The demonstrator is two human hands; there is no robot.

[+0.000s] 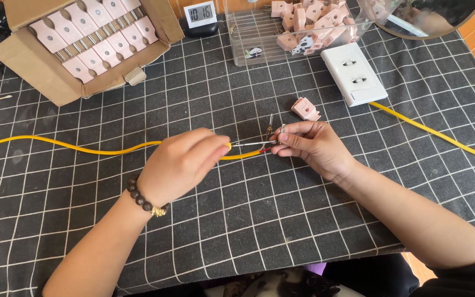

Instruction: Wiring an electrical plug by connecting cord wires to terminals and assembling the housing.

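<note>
The left hand [180,165] lies near the middle of the tabletop [248,231], its fingers curled narrow and pinched on the yellow cable [83,147] close to the cable's stripped end. That cable runs from the left edge of the tabletop in a shallow curve to the hands. The right hand [311,146] sits just beside the left, fingertips closed on the thin bare wires [251,144] and small metal prongs [271,127] that stick up from the cable's end; a bit of red insulation shows under the thumb.

A pink plug shell [305,109] lies just beyond the right hand, apart from it. Further toward the far edge a white socket block [354,73] rests, with a second yellow cable [441,135] leading off to the right edge. At the far left corner stands a cardboard box [28,60] filled with rows of pink plugs [92,36]. A clear plastic bin [259,38] of pink parts sits at the far edge, beside a small digital clock [200,14].
</note>
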